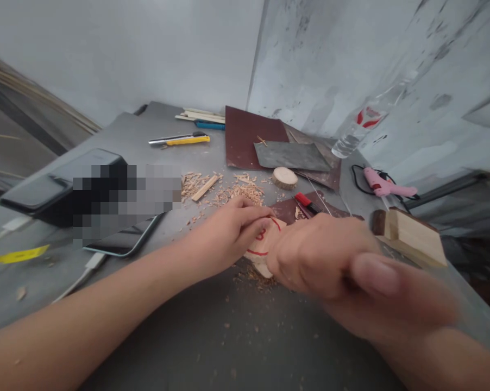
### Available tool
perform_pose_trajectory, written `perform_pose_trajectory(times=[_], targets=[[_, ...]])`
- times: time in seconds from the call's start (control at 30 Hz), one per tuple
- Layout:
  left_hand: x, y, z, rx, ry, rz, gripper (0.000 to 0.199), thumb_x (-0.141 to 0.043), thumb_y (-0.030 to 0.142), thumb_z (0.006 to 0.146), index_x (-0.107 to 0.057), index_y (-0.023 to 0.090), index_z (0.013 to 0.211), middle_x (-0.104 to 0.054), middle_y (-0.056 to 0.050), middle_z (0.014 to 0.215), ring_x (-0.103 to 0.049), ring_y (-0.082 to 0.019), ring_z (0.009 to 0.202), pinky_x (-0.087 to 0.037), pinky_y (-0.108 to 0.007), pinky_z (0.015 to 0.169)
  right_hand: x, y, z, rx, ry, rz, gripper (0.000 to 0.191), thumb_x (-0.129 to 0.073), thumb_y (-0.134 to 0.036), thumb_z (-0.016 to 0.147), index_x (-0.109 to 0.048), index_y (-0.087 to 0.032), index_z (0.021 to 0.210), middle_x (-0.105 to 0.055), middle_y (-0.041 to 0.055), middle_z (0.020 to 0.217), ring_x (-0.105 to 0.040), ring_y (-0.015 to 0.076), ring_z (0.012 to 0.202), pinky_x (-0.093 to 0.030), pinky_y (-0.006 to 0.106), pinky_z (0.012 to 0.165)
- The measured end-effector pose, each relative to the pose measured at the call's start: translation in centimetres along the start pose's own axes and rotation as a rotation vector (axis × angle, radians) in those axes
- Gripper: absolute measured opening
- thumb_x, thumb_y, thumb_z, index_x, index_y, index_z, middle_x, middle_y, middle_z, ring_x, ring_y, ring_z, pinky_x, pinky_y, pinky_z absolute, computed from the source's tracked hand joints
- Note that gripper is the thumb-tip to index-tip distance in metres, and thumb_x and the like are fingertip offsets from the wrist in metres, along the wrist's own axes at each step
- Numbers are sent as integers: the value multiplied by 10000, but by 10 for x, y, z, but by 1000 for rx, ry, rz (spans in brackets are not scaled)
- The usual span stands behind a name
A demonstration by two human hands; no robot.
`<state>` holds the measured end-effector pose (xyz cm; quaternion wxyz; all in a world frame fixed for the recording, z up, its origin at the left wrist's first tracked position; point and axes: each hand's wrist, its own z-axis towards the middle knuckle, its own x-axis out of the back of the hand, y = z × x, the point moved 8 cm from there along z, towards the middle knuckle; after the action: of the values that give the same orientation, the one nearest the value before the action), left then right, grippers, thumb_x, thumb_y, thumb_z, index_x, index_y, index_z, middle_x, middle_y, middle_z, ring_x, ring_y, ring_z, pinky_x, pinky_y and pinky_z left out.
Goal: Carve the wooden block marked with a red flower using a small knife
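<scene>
A small flat piece of pale wood (264,247) with red curved lines and a red mark lies low over the table. My left hand (237,231) is closed on its left and far side, thumb on top. At its right edge my right hand (326,260) is curled into a fist, slightly blurred, close to the camera. Whatever the fist grips is hidden behind the fingers. Below the wood is a patch of fine shavings (255,273). Just beyond the hands, a red-capped marker (307,203) rests on a dark red sheet.
Wood chips (245,191) and a short stick (205,188) lie ahead. Behind are a yellow utility knife (188,139), sandpaper sheets (253,133) and a round wood slice (284,177). A phone (126,239) is left; a bottle (357,127), pink glue gun (385,184) and wood block (416,236) are right.
</scene>
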<state>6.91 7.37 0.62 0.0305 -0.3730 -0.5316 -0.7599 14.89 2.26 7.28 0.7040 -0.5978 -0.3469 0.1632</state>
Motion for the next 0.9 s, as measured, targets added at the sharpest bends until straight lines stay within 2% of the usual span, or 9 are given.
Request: perform_pose_trajectory(times=[0.13, 0.2, 0.3, 0.43, 0.53, 0.67, 0.77, 0.8, 0.9], targets=[[-1, -1, 0, -13, -4, -17, 351, -465, 329, 1107, -748, 261, 1303, -684, -83, 1167, -640, -248, 1149, -524, -431, 1075, 6, -8, 3, 120, 79, 328, 644, -440, -583, 1010, -231, -212, 527, -232, -41, 500, -249, 126, 487, -245, 368, 554], [-1, -1, 0, -15, -1, -26, 348, -466, 324, 1107, -749, 266, 1301, -680, -80, 1164, -638, -246, 1152, -523, -430, 1078, 6, -7, 3, 140, 86, 383, 616, -508, -532, 989, -245, -204, 538, -235, -44, 509, -248, 122, 496, -239, 363, 558], [-1, -1, -1, -3, -12, -28, 343, -466, 316, 1108, -755, 263, 1284, -676, -77, 1147, -641, -241, 1136, -529, -428, 1069, 5, -5, -1, 124, 86, 361, 574, -534, -482, 978, -265, -200, 557, -249, -41, 525, -249, 127, 505, -244, 362, 564], [0, 0, -1, 6, -9, -37, 354, -454, 308, 1112, -740, 243, 1309, -660, -91, 1169, -637, -238, 1148, -521, -443, 1091, 4, -2, -4, 45, 59, 303, 541, -503, -474, 1001, -288, -222, 574, -243, -30, 538, -303, 163, 537, -314, 390, 622], [0, 1, -1, -6, -15, -32, 341, -462, 297, 1109, -753, 253, 1282, -663, -85, 1162, -637, -241, 1147, -527, -436, 1080, 6, -10, -2, 145, 69, 363, 558, -532, -473, 978, -283, -207, 555, -276, -34, 523, -253, 134, 507, -263, 362, 566], [-1, -1, -1, 20, -12, -32, 356, -456, 288, 1109, -739, 244, 1321, -662, -88, 1171, -651, -240, 1135, -533, -421, 1068, 7, -5, 3, 100, 106, 362, 571, -449, -484, 1023, -249, -223, 556, -219, -40, 544, -263, 140, 529, -288, 361, 593], [-2, -2, -1, -8, -14, -54, 357, -458, 304, 1102, -740, 254, 1315, -659, -86, 1180, -655, -241, 1149, -526, -413, 1076, 7, -11, 3, 191, 88, 399, 630, -526, -528, 1008, -249, -216, 535, -248, -52, 507, -232, 114, 480, -256, 345, 538], [-2, -3, -1, -14, -13, -61, 353, -458, 310, 1101, -741, 261, 1305, -659, -84, 1186, -652, -241, 1159, -523, -413, 1079, 10, -12, 3, 210, 118, 425, 653, -556, -550, 987, -236, -213, 528, -228, -58, 494, -211, 107, 469, -245, 344, 529], [-2, -4, -1, -6, -12, -69, 348, -452, 327, 1103, -744, 280, 1286, -662, -80, 1195, -648, -240, 1159, -524, -424, 1074, 6, -4, 5, 23, 86, 341, 690, -441, -596, 1041, -232, -207, 511, -217, -37, 483, -265, 126, 486, -280, 361, 561]])
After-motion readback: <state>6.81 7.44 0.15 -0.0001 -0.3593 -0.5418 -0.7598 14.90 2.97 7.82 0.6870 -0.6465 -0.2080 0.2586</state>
